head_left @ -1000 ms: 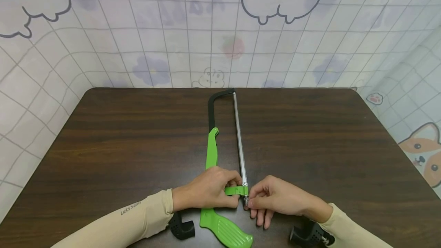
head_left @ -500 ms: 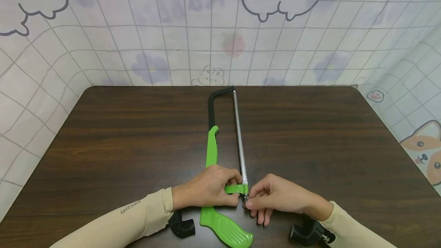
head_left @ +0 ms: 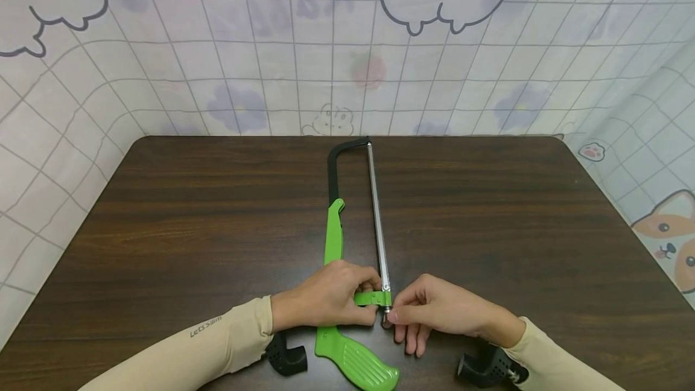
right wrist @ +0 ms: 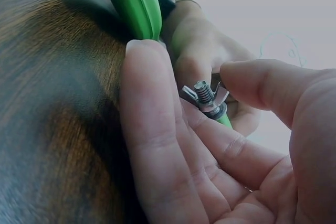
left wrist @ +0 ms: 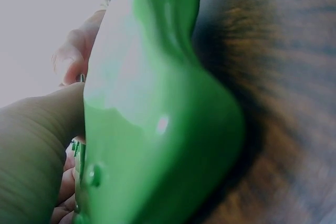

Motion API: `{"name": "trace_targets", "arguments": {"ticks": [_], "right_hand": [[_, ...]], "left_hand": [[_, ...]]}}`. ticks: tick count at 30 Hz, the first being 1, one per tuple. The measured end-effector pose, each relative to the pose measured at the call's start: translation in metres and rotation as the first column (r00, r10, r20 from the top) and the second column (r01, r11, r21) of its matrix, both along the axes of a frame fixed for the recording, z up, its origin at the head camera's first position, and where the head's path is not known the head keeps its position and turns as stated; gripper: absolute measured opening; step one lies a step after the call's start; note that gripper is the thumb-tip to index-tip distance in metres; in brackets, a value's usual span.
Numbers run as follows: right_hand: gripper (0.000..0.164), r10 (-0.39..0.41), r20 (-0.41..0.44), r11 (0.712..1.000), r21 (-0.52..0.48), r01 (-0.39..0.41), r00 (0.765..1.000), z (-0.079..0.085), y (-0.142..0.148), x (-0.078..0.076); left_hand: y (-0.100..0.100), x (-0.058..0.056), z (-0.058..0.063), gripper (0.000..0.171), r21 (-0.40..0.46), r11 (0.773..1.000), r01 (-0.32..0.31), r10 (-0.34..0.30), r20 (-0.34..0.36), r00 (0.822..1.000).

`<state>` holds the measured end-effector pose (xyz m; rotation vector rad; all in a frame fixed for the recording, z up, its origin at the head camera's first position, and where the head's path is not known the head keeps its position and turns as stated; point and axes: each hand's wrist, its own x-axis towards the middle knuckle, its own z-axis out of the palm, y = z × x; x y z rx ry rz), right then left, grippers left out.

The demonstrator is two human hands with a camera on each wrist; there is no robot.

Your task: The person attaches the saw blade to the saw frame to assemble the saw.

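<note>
A green and black hacksaw (head_left: 333, 237) lies on the table, its silvery blade side (head_left: 377, 216) turned to the right. My left hand (head_left: 333, 294) grips the green frame near the handle, its thumb and fingers around the short green cross piece (head_left: 371, 298). At the near end of the blade a threaded bolt (right wrist: 202, 91) carries a metal wing nut (right wrist: 222, 96). The thumb and forefinger of my right hand (head_left: 434, 311) pinch this wing nut, while the other fingers hang below. In the left wrist view the green handle (left wrist: 157, 156) hides most of the work.
The dark wooden table (head_left: 217, 210) reaches back to a hanging cloth (head_left: 244, 47) with a grid and cartoon prints. Black wrist devices (head_left: 286, 358) sit under both sleeves. The hacksaw's black front bow (head_left: 333, 177) reaches almost to the table's far edge.
My right thumb has rolled slightly up and forward at the wing nut. The left hand and the hacksaw have kept their place; the head view shifted a little.
</note>
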<state>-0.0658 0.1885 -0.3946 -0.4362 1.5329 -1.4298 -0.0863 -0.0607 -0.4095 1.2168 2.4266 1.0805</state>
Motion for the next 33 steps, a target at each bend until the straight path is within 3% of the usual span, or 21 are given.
{"name": "trace_targets", "arguments": {"ticks": [21, 33], "right_hand": [[0.038, 0.023, 0.035, 0.997, -0.081, -0.020, 0.999, -0.0034, 0.0031, -0.0014], [0.034, 0.023, -0.007, 0.999, -0.027, -0.023, 1.000, -0.0034, 0.0021, -0.0008]], "left_hand": [[0.0002, 0.0010, 0.0008, 0.022, -0.003, 1.000, 0.003, -0.003, 0.003, 1.000], [-0.0001, 0.0008, -0.0015, 0.021, 0.018, 1.000, 0.003, -0.003, -0.017, 1.000]]}}
